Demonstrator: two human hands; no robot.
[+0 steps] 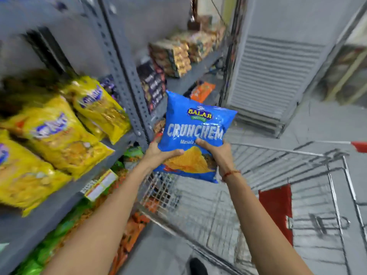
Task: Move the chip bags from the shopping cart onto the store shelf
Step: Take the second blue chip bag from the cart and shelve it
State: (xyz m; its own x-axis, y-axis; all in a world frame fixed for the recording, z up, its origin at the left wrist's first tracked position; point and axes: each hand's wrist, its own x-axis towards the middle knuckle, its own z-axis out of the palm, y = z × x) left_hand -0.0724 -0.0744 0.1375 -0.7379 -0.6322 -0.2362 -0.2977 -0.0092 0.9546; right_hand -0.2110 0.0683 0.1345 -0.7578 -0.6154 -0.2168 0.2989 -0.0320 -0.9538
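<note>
A blue chip bag marked "Crunchem" is held upright in the air, above the front end of the wire shopping cart. My left hand grips its lower left edge and my right hand grips its lower right side. The grey metal store shelf runs along the left, with several yellow snack bags lying on it. The bag hangs just right of the shelf's upright post. What lies inside the cart basket is blurred.
Green and orange packets fill the lower shelf level. Further back, brown packets and dark boxes sit on another shelf unit. A grey louvred cabinet stands beyond the cart. A red flap hangs in the cart.
</note>
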